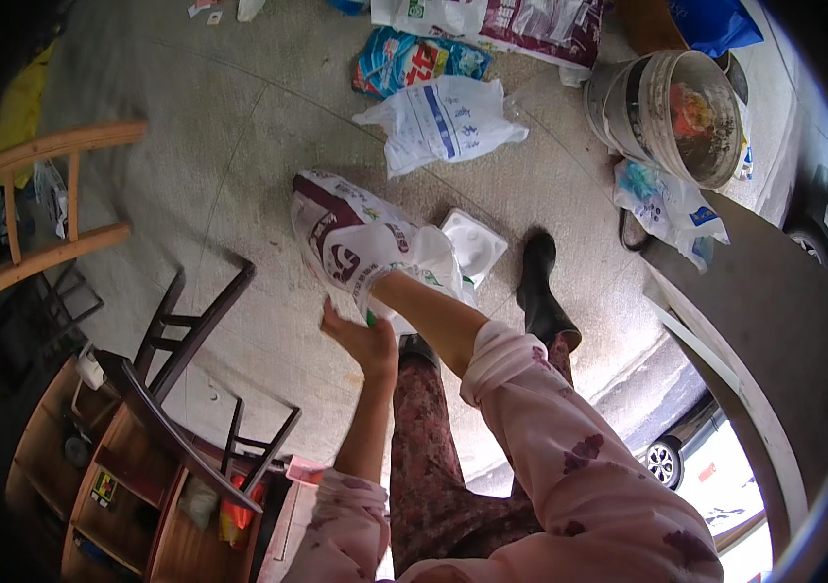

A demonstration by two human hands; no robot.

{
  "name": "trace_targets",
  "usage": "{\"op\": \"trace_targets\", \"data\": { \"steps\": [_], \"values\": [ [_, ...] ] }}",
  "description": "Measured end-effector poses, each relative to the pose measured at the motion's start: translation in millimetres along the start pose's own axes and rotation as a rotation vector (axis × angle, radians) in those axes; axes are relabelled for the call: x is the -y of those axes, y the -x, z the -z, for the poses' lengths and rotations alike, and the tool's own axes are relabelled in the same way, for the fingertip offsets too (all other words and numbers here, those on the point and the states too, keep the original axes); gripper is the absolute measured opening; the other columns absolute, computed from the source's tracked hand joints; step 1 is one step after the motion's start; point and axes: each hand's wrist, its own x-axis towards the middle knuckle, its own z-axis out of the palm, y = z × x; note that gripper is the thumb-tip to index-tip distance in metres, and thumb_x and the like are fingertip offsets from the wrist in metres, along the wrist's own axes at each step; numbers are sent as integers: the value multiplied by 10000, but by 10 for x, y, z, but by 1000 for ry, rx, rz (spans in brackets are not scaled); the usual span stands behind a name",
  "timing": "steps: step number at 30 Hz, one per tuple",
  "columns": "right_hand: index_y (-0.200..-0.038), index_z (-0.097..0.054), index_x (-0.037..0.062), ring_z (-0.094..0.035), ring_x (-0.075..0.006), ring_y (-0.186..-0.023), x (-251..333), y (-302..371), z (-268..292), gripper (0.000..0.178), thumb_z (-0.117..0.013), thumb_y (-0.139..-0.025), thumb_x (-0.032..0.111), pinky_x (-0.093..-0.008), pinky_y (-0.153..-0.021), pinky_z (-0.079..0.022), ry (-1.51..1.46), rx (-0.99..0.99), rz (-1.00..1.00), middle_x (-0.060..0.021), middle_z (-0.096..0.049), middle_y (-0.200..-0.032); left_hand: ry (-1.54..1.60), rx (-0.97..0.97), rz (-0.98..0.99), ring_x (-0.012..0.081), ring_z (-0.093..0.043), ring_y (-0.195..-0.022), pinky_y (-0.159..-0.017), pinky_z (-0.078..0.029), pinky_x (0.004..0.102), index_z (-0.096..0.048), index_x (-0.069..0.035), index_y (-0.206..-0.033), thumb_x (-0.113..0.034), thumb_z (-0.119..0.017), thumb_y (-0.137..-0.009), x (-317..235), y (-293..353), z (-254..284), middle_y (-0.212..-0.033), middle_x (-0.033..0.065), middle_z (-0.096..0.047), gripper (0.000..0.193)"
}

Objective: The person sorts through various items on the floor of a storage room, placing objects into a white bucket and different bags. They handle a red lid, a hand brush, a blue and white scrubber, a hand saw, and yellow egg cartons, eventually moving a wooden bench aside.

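A white and maroon printed plastic bag (351, 228) stands in front of me on the concrete floor, with a thinner white plastic bag (438, 257) bunched at its right side. My right forearm reaches into the plastic, which hides my right hand, so its fingers cannot be seen. Just below the bag's near edge is my left hand (363, 342), its fingers apart and nothing visible in its grip. A small green bit shows near its thumb. Beside the bags, a white moulded tray (473, 247) lies partly covered by the thin plastic.
Beyond lie a white plastic bag (451, 121) and a blue-green detergent packet (414, 63). A dirty bucket (691, 117) stands far right above another crumpled bag (667, 209). Dark chair legs (190, 321) and a wooden frame (54, 146) are left. My black boot (542, 287) is near.
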Motion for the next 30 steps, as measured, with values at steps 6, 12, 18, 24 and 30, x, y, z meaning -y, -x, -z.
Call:
{"op": "trace_targets", "data": {
  "steps": [6,12,18,24,30],
  "values": [
    [-1051,-572,73,-518,-224,-958,42,-51,275,365,-518,-784,316,-297,-780,-424,107,63,55,-46,-583,-1016,-58,275,383,311,-510,-565,-583,-437,384,-526,48,-733,-192,-526,-811,573,811,-178,-598,133,-508,252],
    [-1201,-454,33,-492,-192,-1040,-394,177,4,412,-521,-829,195,-292,-819,-408,-1329,398,-457,-113,-527,-1116,522,417,448,136,-414,-544,-537,-349,298,-479,-16,-627,-224,-520,-858,302,343,210,-577,11,-444,314],
    [-1370,-132,32,-276,-309,-1260,-273,1260,684,925,-714,-682,242,-353,-1001,-283,-887,-363,234,-194,-269,-1356,1230,582,652,44,-479,-713,-660,-372,219,-574,-54,-784,-188,-590,-830,-128,-16,556,-775,-33,-546,143],
    [-1357,-178,26,-321,-355,-1220,-418,1192,912,906,-699,-636,200,-377,-986,-304,-740,-426,88,-214,-333,-1307,840,776,379,35,-460,-719,-614,-360,200,-553,-34,-893,-196,-572,-839,-191,-215,375,-822,-45,-529,171],
    [-1300,-314,9,-400,-408,-1134,-387,903,844,847,-690,-578,245,-398,-935,-347,-687,-617,-11,-286,-444,-1177,479,754,-18,116,-376,-472,-437,-294,318,-460,-10,-584,-265,-524,-848,-581,-421,493,-498,42,-419,373]
  ]
}}
